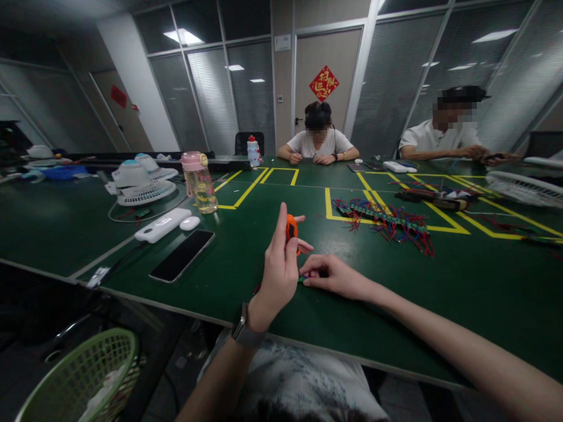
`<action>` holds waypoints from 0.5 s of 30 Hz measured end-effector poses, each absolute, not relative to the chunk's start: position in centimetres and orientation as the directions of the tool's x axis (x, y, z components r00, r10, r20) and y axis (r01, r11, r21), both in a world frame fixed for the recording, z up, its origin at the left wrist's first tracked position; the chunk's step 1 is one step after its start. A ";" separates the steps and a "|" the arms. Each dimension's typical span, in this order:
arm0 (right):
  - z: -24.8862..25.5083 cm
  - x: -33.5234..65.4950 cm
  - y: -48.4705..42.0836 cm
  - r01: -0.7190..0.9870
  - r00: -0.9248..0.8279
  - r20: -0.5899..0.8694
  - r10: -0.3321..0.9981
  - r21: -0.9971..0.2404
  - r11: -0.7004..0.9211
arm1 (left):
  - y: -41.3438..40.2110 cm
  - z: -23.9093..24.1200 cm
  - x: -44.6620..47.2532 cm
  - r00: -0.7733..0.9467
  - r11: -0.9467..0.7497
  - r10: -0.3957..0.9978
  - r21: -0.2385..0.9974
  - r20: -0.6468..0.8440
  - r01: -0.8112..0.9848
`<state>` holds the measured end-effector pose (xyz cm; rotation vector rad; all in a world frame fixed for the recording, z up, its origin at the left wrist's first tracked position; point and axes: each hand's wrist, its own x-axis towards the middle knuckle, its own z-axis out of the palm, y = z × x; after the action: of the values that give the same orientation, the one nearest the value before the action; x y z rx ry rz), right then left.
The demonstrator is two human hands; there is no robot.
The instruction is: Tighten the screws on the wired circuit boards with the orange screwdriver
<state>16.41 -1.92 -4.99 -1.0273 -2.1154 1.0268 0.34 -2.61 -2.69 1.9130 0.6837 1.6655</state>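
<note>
My left hand (281, 260) is raised over the near part of the green table (237, 255), its wrist wearing a watch. An orange looped object with a dark centre (291, 228) sits against the palm side, held in that hand; its exact kind is partly hidden by the fingers. Just to the right, my right hand (330, 276) rests low on the table. Its fingertips pinch a small green circuit board (302, 278), mostly covered by the hands. A bit of red and dark wire (256, 289) shows left of my left wrist.
Many wired circuit boards (388, 219) lie in a row at the right, near yellow tape lines. A phone (183, 255), a white power strip (164, 225), a bottle (200, 183) and a small fan (142, 182) stand left. Two people sit across the table. A green basket (124, 346) is below.
</note>
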 end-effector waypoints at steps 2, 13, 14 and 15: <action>-5.1 16.4 -1.9 0.387 -0.545 0.154 0.824 -0.826 0.410 | -2.6 -2.7 0.3 0.138 -0.747 0.660 0.664 0.738 0.019; -5.3 16.5 -1.8 0.378 -0.543 0.152 0.826 -0.834 0.402 | -2.6 -2.9 0.0 0.064 -0.834 0.540 0.524 0.839 0.171; -5.3 16.5 -1.8 0.379 -0.542 0.150 0.827 -0.835 0.400 | -2.7 -2.8 0.0 0.077 -0.833 0.545 0.529 0.835 0.161; -5.3 16.5 -1.8 0.377 -0.539 0.151 0.828 -0.836 0.398 | -2.8 -2.7 0.0 0.094 -0.831 0.552 0.538 0.829 0.139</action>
<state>16.50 -1.80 -5.32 -1.0253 -2.0967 1.0459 0.01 -2.81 -2.70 2.0553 0.6831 1.7935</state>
